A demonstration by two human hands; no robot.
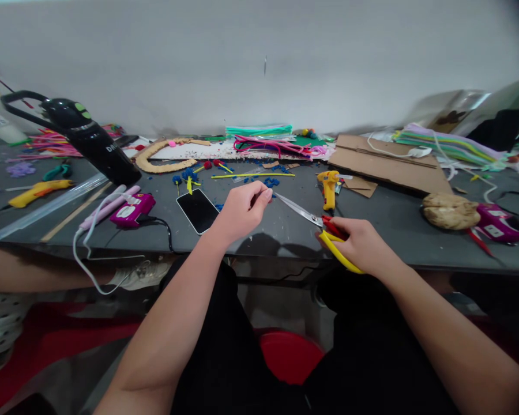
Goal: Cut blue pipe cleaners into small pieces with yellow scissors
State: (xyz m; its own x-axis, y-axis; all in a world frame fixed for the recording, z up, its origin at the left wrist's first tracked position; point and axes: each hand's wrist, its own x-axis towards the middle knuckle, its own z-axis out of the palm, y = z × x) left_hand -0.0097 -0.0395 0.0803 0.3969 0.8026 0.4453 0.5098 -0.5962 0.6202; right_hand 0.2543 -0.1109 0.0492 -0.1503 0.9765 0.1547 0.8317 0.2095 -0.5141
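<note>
Scissors (305,214) in my right hand (363,245), over the near edge of the desk (294,235). Judgement on handling: stiff metal, modest weight, not fragile, points likely sharp. Best hold is by the loops, one red, one yellow, well back from the pivot. Plastic there should not slip much.

Right grip: fingers wrapped about the loops, clamped on. Blades lie together or nearly so, points aimed away from me and leftward, toward my other hand.

Left hand (245,208): raised, thumb and forefinger tips brought together just beside the points. Whether anything sits in that pinch, too small to tell. Whether points meet skin, cannot tell either.

Just beyond the left fingertips: blue bits (271,181) scattered, a yellow stem (253,175) lying across behind them. Left of that hand, a phone (198,211), flat, dark screen up. Beyond the right hand, a yellow glue gun (329,189). Farther out: cardboard (384,161) to the right, black flask (95,141) tilted at left.
</note>
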